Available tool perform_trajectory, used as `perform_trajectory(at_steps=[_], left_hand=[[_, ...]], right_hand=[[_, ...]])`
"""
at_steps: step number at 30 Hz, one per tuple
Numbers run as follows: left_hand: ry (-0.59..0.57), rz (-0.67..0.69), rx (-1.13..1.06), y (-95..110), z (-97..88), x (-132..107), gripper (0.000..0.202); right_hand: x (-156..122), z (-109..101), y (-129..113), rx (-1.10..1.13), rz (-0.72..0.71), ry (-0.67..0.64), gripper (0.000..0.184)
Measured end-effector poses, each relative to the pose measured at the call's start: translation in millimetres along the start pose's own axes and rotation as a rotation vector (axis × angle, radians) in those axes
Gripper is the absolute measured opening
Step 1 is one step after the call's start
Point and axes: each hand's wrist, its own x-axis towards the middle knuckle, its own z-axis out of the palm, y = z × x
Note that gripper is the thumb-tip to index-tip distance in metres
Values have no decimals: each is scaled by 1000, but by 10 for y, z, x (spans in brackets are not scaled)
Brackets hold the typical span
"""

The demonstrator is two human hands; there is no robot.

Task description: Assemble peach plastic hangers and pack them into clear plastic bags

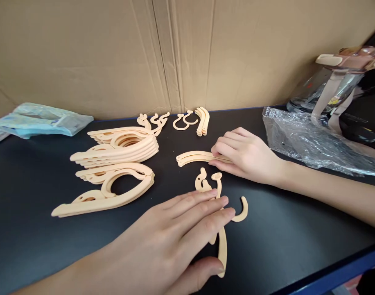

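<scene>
My right hand (247, 153) is closed, thumb and fingers wrapped round the end of two cream curved plastic strips (192, 157) laid side by side on the table. Its arm comes in from the right. Nearer to me, my left hand (184, 233) lies with fingers stretched out over several loose cream pieces. From under it show a hook (243, 211), another small hook-shaped piece (201, 178) and a curved strip (222, 250), whose near end touches my thumb. The rest of these pieces is hidden by the fingers. To the left lie stacked cream folding hanger frames (135, 192).
A second, taller stack of hanger frames (126, 151) lies behind. Loose hooks (181, 123) and a bundle of curved strips (202, 121) rest near the cardboard wall (98, 61). Clear plastic wrap (307, 139) and a strapped bottle (335, 86) are at right; a light-blue packet (46, 119) is at left.
</scene>
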Motion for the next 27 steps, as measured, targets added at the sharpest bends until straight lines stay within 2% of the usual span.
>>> perform_trajectory(at_steps=[8, 14, 17, 21, 24, 27], left_hand=[[94, -42, 28, -110, 39, -58, 20], [72, -16, 107, -113, 16, -68, 21], [69, -15, 100, -111, 16, -61, 20], [70, -66, 51, -130, 33, -68, 20], [83, -118, 42, -150, 38, -76, 19], [125, -146, 170, -165, 37, -71, 17]], right_hand=[[-5, -18, 57, -52, -112, -1, 30], [-7, -52, 84, -48, -109, -13, 32], [-28, -126, 85, -17, -146, 25, 28], [-61, -260, 28, 83, -274, 49, 19], [-60, -353, -46, 179, -299, -31, 22], [-58, -430, -99, 228, -292, -152, 25]])
